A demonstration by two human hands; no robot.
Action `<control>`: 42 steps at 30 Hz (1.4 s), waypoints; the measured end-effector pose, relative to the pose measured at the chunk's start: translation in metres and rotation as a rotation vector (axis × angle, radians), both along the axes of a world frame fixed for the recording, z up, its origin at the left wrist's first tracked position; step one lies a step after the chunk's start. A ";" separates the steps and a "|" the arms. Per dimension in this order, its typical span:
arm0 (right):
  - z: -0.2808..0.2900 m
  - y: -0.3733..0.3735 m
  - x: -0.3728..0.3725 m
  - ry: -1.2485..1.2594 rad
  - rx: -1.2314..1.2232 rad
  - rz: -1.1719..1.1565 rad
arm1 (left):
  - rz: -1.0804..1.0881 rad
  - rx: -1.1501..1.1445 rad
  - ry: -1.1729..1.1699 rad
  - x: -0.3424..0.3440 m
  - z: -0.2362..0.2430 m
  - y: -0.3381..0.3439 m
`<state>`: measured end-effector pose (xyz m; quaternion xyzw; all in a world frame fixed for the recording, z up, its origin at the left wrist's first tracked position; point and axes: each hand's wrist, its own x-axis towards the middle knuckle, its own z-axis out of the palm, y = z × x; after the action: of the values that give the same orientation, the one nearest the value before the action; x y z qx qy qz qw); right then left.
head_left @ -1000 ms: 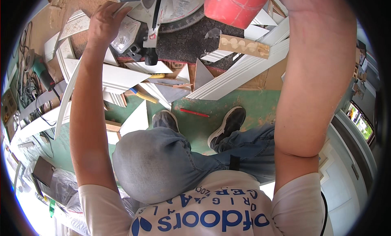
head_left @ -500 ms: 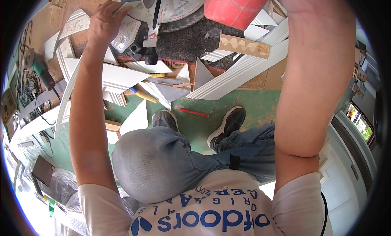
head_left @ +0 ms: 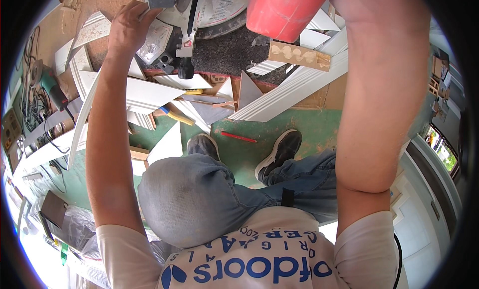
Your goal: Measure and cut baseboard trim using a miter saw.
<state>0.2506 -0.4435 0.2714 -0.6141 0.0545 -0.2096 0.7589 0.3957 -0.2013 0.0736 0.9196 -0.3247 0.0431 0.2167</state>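
Observation:
At the upper left, my left hand (head_left: pixel 130 27) has its fingers closed on a pale strip of trim (head_left: pixel 153 13) beside a miter saw. The saw's round base (head_left: pixel 219 12) carries a curved scale, and a black knob (head_left: pixel 185 68) sticks out toward me. Its red motor housing (head_left: pixel 284 12) hangs over the right side of the base. My right hand (head_left: pixel 366 0) is at the top edge next to this housing, showing mostly the wrist; its fingers are out of sight. Whatever it grips is hidden.
White trim offcuts (head_left: pixel 149 92) lie heaped before the saw, with long moulding (head_left: pixel 289 89) to the right. A red pencil (head_left: pixel 238 137) lies on the green floor between my shoes. A green angle grinder (head_left: pixel 52 92) and tangled cords are at left.
The red motor housing has shifted slightly down and left, and my right forearm has moved a little left with it. My left hand stays nearly still.

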 end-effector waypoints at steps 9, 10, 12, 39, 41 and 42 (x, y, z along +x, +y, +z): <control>-0.002 0.003 -0.004 -0.023 0.023 0.011 | -0.040 0.085 -0.012 0.008 -0.014 0.013; -0.002 0.004 -0.004 -0.026 0.025 0.012 | -0.051 0.056 -0.006 0.008 -0.013 0.013; -0.002 0.005 -0.005 -0.034 0.028 0.015 | -0.050 0.050 0.010 0.008 -0.011 0.012; -0.062 0.035 -0.037 -0.025 -0.368 -0.037 | -0.001 0.087 0.090 -0.002 0.012 0.001; -0.035 0.030 -0.021 0.086 -0.259 -0.066 | 0.018 0.028 0.121 -0.006 0.016 0.003; -0.012 0.021 -0.006 0.125 -0.212 -0.002 | 0.020 0.006 0.137 -0.006 0.017 0.007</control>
<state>0.2443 -0.4226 0.2590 -0.7027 0.0799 -0.1762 0.6847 0.3898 -0.1943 0.0909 0.9242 -0.3002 -0.0187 0.2354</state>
